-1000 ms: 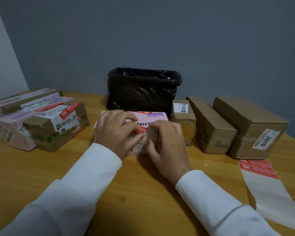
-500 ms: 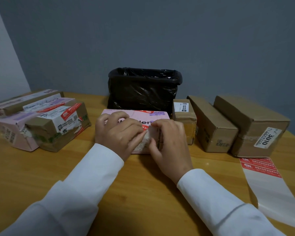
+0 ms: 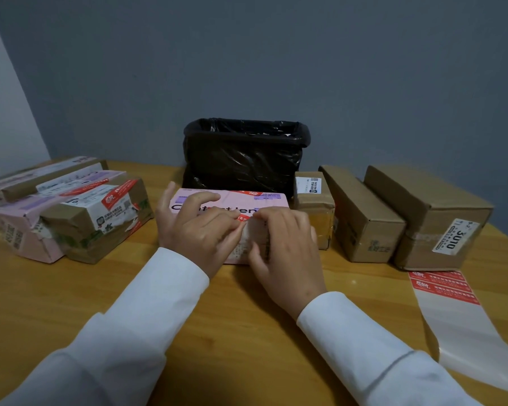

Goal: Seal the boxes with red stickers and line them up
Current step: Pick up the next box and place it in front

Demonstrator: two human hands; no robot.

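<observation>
A pink box (image 3: pixel 229 200) lies on the table in front of me, with a red sticker (image 3: pixel 242 218) over its front top edge. My left hand (image 3: pixel 197 227) rests on the box's left part, its bent fingers pressing on the sticker. From the right, my right hand (image 3: pixel 282 244) presses its fingertips on the same edge and covers the front face. Right of the pink box, three brown boxes stand side by side: small (image 3: pixel 314 209), medium (image 3: pixel 364 218), large (image 3: pixel 428 212). A backing sheet with red stickers (image 3: pixel 443 288) lies at the right.
Several boxes stand close together at the left, among them a brown box with red stickers (image 3: pixel 94 212) and a pink box (image 3: pixel 21 230). A black bin with a bag liner (image 3: pixel 244 159) stands behind the centre pink box, against the grey wall.
My left index finger has stretched out over the box top, so more of the lettering shows. Both hands stay on the sticker at the front edge.
</observation>
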